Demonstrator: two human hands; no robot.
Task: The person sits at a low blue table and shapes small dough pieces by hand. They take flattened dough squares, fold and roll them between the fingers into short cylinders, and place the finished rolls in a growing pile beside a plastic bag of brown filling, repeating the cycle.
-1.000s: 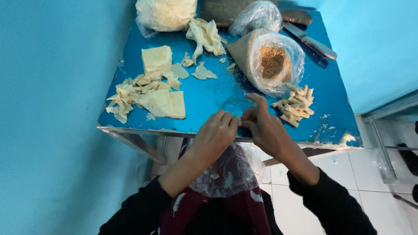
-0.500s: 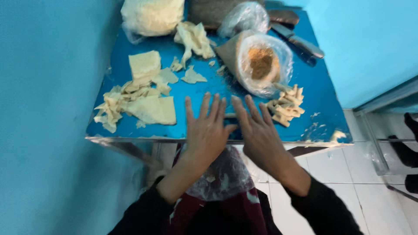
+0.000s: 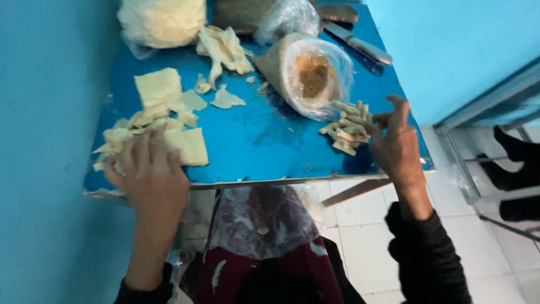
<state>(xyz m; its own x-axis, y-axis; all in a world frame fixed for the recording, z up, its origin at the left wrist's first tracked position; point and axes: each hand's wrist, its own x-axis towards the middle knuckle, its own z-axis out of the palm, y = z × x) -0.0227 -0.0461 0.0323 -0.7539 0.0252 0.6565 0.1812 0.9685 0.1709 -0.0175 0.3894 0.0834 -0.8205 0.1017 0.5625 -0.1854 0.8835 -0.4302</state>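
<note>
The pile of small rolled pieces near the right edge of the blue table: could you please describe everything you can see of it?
The pile of rolled pieces is a loose heap of short, pale cream sticks, dough-like in look, lying crisscross on the blue table. It sits just in front of the plastic bag of brown filling. The right hand is at its right side, fingers spread, seemingly touching it.

The pile of dough sheets (image 3: 152, 135) is pale yellow, thin and flat, some pieces square-cut, others torn and crumpled, overlapping one another loosely. It lies by the desk's left edge, reaching down to the front left corner. The heap of rolled sticks (image 3: 347, 128) is pale, short and finger-shaped, stacked crisscross near the desk's right edge, toward the front right corner.
</note>
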